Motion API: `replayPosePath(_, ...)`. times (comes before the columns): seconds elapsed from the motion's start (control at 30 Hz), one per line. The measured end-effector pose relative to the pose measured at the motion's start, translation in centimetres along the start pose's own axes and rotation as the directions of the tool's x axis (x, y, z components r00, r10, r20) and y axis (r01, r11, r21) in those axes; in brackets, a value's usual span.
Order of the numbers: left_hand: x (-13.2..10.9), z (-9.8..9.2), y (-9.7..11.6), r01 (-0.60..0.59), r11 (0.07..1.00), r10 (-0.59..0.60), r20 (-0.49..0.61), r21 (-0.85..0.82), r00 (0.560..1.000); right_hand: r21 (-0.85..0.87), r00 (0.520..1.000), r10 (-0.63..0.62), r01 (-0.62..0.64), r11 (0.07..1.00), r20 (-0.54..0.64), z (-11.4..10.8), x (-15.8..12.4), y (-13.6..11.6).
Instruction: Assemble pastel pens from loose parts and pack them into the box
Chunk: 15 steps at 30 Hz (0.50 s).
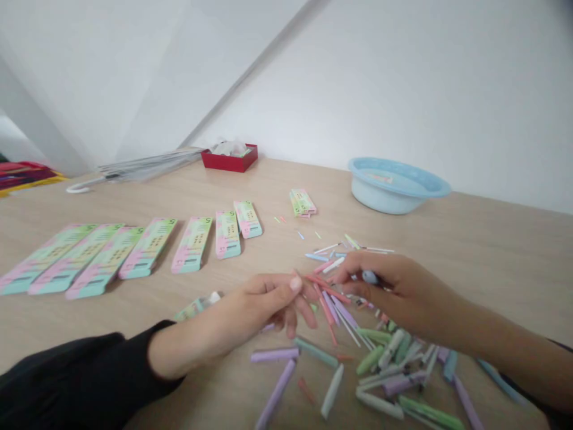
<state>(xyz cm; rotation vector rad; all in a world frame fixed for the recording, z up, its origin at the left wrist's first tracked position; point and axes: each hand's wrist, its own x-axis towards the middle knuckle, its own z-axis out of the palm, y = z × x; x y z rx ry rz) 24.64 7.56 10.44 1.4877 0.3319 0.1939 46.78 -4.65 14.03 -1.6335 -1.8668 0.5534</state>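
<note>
My left hand (pixel 277 298) is over the middle of the table, its thumb pressed to the index finger and the other fingers loosely curled. At those fingertips is one end of a thin red stick (pixel 326 288). Close by on the right, my right hand (pixel 380 278) has its fingers curled, and the rounded grey-blue end of a pen-like piece (pixel 370 276) sticks out between them. Its fingertips hang over the loose sticks, partly hiding them. Below lie scattered pink, lilac and white thin sticks (pixel 344 310), with thicker pastel pen-like tubes (pixel 394 364) heaped under my right forearm.
Several pastel printed boxes (pixel 150 248) lie in a row at left. A small stack of boxes (pixel 303 203) lies farther back. Behind are a light blue basin (pixel 380 194), a red tray (pixel 228 161) with clear plastic, and a folded umbrella (pixel 147 165). A white wall bounds the table.
</note>
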Motion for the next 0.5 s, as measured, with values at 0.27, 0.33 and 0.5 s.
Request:
replayPosePath(0.27, -5.9, 6.8, -2.5, 0.129, 0.888, -0.082, 0.125, -0.442, 0.989, 0.234, 0.997, -0.016, 0.0, 0.972, 0.07, 6.1, -7.1, -6.0)
replayPosePath(0.33, -6.9, 7.2, -3.4, 0.154, 0.839, -0.083, 0.157, -0.521, 0.984, 0.243, 0.996, -0.011, -0.01, 0.97, 0.087, 7.1, -7.7, -6.4)
replayPosePath(0.5, -8.8, 6.6, -5.7, 0.126, 0.864, -0.039, 0.184, -0.487, 0.982, 0.203, 0.985, 0.07, -0.102, 0.974, 0.16, 8.8, -7.8, -6.4)
